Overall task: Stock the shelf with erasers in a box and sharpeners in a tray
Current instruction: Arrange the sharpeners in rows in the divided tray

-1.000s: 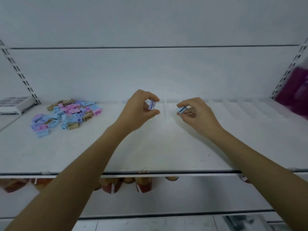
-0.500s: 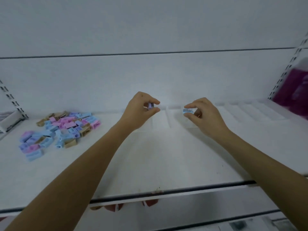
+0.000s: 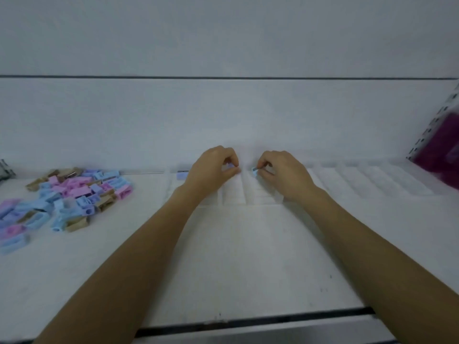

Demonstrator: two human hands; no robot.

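Note:
My left hand (image 3: 213,170) pinches a small purple sharpener (image 3: 231,166) between thumb and fingers. My right hand (image 3: 283,173) pinches a light blue sharpener (image 3: 254,170). Both hands hover close together over the back of a clear ribbed tray (image 3: 372,180) on the white shelf (image 3: 236,256), near the back wall. One purple sharpener (image 3: 182,175) sits in the tray's left end. A loose heap of blue, pink, purple and brown sharpeners (image 3: 72,194) lies on the shelf at the left.
A magenta package (image 3: 442,155) stands at the right edge beside a perforated shelf upright. A dark object (image 3: 5,170) peeks in at the far left. The shelf's front lip (image 3: 248,321) runs along the bottom.
Both hands have moved farther back and closer together, down toward the tray at the back wall, each still pinching its sharpener. The camera has shifted, so the heap appears lower left.

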